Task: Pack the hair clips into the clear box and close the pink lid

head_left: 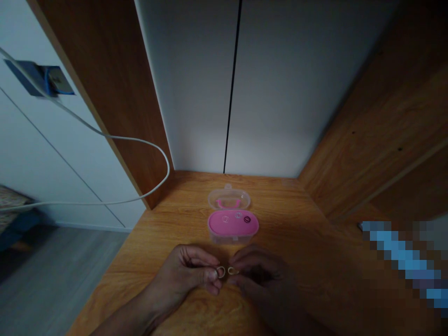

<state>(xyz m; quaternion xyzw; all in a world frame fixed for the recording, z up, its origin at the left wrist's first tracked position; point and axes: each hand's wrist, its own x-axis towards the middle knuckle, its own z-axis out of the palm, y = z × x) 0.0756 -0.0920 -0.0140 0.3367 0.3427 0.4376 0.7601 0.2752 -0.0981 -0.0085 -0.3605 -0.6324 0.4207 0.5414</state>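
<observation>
Over the wooden desk (297,252) at lower center, small rings (220,272) are pinched between narrowly closed fingers of the left hand (184,273) and right hand (257,275).

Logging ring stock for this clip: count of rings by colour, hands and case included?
Pale rings: 4 (one each in left hand and right hand, two on pink case)
Dark ring: 1 (on case)
Total: 5

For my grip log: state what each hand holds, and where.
Left hand: a small ring, pinched at its edge. Right hand: a second ring, likewise.
</observation>
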